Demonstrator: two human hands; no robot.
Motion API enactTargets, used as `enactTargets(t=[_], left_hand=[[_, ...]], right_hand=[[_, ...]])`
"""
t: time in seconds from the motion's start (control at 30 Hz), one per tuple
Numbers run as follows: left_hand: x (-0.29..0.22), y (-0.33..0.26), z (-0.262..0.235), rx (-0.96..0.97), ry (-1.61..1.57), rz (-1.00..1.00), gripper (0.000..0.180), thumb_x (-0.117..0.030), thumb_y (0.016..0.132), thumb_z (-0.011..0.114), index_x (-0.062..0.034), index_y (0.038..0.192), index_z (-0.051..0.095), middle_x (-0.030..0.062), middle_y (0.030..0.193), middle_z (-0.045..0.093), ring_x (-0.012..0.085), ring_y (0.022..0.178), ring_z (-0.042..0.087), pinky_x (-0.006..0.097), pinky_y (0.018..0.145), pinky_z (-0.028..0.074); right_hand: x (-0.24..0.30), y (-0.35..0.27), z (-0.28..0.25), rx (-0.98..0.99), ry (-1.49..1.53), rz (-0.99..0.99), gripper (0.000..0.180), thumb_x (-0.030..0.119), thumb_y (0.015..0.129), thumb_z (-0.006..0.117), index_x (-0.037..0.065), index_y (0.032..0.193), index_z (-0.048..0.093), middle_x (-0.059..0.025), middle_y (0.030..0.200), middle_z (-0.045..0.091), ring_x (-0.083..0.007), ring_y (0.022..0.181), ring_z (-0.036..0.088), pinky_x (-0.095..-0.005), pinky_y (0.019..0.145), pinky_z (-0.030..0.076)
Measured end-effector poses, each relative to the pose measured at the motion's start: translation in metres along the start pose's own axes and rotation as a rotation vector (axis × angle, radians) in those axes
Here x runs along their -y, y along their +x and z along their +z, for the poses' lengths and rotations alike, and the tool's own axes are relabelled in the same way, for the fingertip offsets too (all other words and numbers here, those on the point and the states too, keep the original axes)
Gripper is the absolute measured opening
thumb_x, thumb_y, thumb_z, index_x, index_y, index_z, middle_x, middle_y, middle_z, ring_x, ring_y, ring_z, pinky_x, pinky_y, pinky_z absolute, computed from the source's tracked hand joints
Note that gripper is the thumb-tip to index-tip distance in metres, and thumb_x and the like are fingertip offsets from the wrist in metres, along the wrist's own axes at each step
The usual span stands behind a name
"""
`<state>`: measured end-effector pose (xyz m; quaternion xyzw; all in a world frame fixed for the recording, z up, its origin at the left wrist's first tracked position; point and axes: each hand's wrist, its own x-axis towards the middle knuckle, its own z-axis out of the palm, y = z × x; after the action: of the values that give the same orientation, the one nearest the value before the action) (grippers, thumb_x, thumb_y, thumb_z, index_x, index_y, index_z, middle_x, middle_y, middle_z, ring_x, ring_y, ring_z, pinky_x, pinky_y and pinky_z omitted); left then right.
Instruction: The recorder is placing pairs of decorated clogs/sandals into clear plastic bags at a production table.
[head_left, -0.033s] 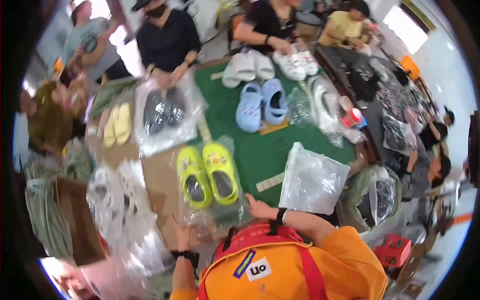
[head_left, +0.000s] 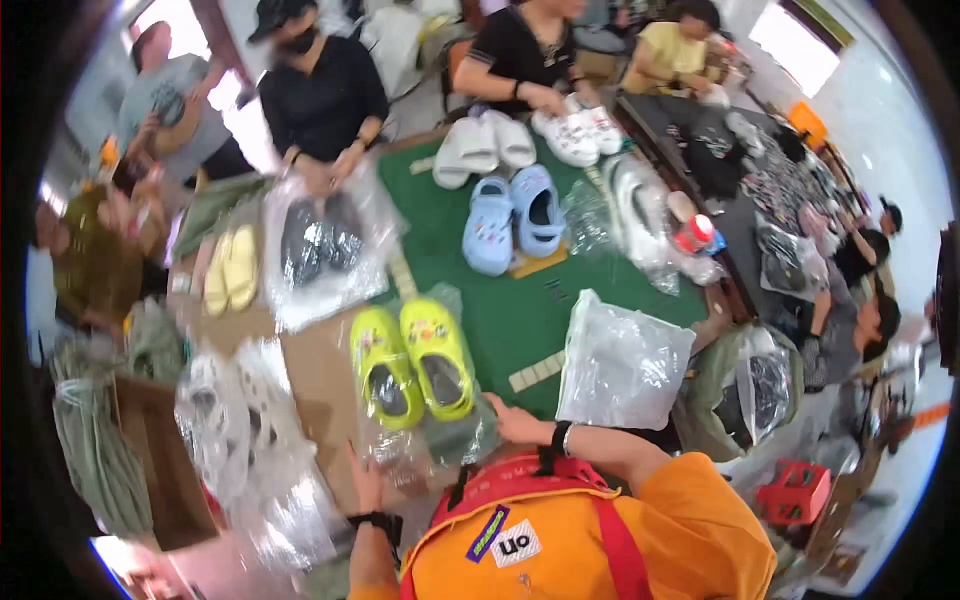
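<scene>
A pair of lime-green clogs (head_left: 437, 362) with small charms lies side by side, toes away from me, in a clear plastic bag (head_left: 462, 440) at the table's near edge. My right hand (head_left: 520, 422) is at the bag's near right corner, its index finger stretched along the side and the other fingers closed on the film. At the near left edge of the bag is my left hand (head_left: 367, 482), a finger stretched forward and apart; its palm side is partly hidden.
Blue clogs (head_left: 490, 225), white slides (head_left: 480, 145), wrapped black shoes (head_left: 320, 240) and yellow slides (head_left: 232, 270) lie on the table (head_left: 500, 335). A stack of clear bags (head_left: 625, 365) sits right. Bagged white clogs (head_left: 225, 420) lie left, beside a cardboard box (head_left: 160, 450). Co-workers stand opposite.
The view has shifted slightly, so the table's things sit a little lower and further left. My hands stay at the bag with the lime-green clogs.
</scene>
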<state>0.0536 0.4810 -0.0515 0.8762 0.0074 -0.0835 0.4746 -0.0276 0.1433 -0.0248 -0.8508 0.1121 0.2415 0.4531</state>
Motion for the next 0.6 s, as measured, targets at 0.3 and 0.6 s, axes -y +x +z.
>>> enactTargets(t=[0.3,0.6], left_hand=[[-0.093,0.066,-0.019,0.160,-0.593,-0.005,0.015,-0.006,0.078,0.048,-0.0040,0.093,0.053,0.0049,0.077,0.058,0.0100,0.057,0.051,0.023,0.049,0.042],[-0.226,0.071,-0.054,0.006,-0.747,0.094,0.009,-0.004,0.080,0.047,-0.0046,0.088,0.050,0.0019,0.073,0.051,0.0085,0.061,0.050,0.021,0.052,0.041]], right_hand=[[0.033,0.011,-0.067,-0.236,0.579,-0.244,0.021,0.013,0.084,0.041,0.000,0.095,0.055,-0.0065,0.070,0.060,-0.0127,0.058,0.057,-0.0254,0.055,0.048],[0.124,-0.025,-0.173,-0.346,1.091,-0.387,0.014,0.009,0.084,0.044,0.000,0.091,0.052,-0.0060,0.078,0.059,-0.0125,0.069,0.058,-0.0241,0.062,0.046]])
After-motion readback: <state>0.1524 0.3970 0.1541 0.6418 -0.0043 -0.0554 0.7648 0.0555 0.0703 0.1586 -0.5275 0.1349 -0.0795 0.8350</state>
